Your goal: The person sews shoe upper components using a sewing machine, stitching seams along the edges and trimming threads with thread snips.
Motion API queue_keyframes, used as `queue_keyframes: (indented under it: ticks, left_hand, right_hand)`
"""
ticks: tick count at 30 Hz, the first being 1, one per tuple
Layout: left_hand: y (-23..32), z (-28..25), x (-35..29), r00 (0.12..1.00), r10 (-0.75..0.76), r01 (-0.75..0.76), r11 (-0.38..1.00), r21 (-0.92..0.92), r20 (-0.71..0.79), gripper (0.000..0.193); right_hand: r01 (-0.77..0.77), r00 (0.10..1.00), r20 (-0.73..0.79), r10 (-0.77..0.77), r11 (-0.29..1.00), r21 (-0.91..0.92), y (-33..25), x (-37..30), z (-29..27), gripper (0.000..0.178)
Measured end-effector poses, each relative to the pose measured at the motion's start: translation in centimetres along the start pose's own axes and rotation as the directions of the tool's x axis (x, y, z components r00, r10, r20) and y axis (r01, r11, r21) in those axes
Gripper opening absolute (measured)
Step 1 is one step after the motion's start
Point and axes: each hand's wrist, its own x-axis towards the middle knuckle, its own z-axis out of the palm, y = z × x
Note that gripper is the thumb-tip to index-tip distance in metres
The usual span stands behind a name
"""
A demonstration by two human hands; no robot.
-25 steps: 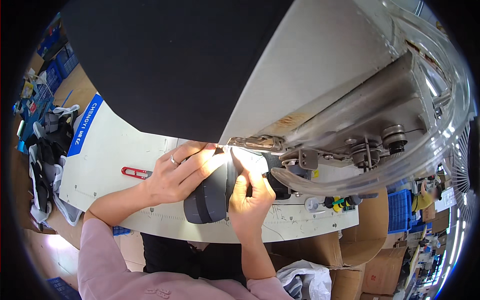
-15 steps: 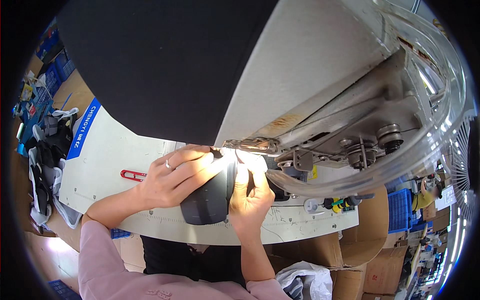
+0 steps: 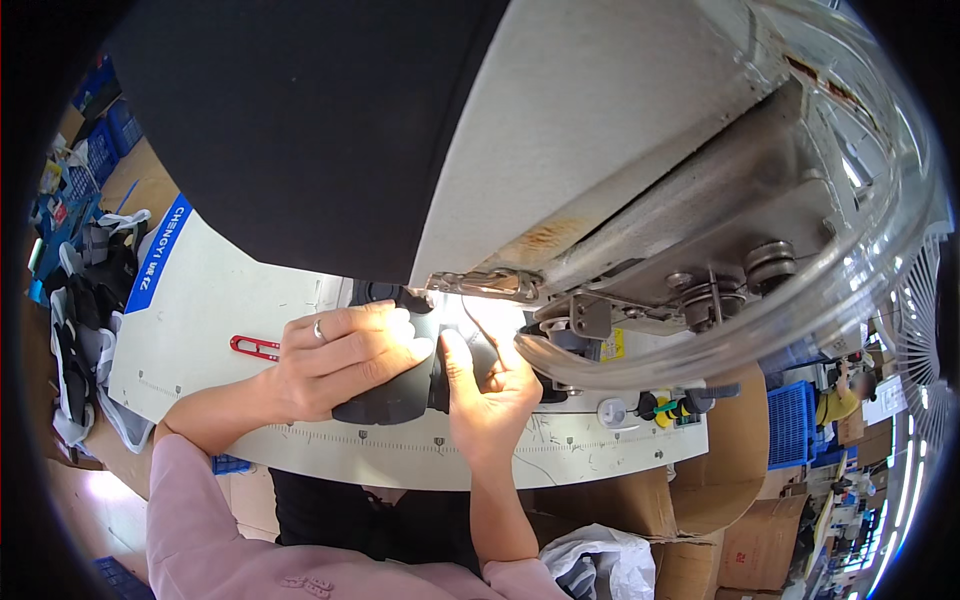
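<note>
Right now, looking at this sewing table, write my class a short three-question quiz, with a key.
1. Which hand wears the ring?
2. True or false: the red snips lie in the right hand.
3. The left hand rests on: A) the dark grey piece; B) the snips; C) a cardboard box.

Key: 1. The left hand. 2. False; they lie on the white table, to the left of the left hand. 3. A.

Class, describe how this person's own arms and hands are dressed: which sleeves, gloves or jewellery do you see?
Pale pink sleeves end around the elbows. The left hand wears a silver-coloured ring on one finger; no ring shows on the right hand. Neither wears a glove.
</note>
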Motion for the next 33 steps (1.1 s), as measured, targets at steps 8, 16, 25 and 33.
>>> queue_keyframes:
  ticks: [8, 16, 25, 33]
  left_hand:
    - [-0.1, -1.2, 2.9, 0.983, 0.176, -0.159, 0.961, 0.228, -0.055, 0.027]
    - [-0.6, -1.0, 3.1, 0.975, 0.202, -0.186, 0.970, 0.158, -0.093, 0.025]
    - [-3.0, 0.5, 1.1, 0.992, 0.127, -0.127, 0.986, 0.104, 0.005, 0.025]
    - [-2.6, -0.7, 1.6, 0.991, 0.071, -0.084, 0.990, 0.114, 0.115, 0.025]
  right_hand:
    - [0.038, 0.998, -0.058, -0.040, 0.999, -0.038, 1.3, 0.2, 0.0, 0.032]
    - [-0.097, 0.995, -0.008, 0.097, 0.994, 0.041, 1.9, -0.1, -0.5, 0.035]
    - [0.052, 0.995, 0.076, -0.058, 0.996, 0.073, 2.9, 0.3, -0.8, 0.039]
    - [0.642, 0.725, 0.231, -0.649, 0.516, -0.567, 3.4, 1.6, -3.6, 0.042]
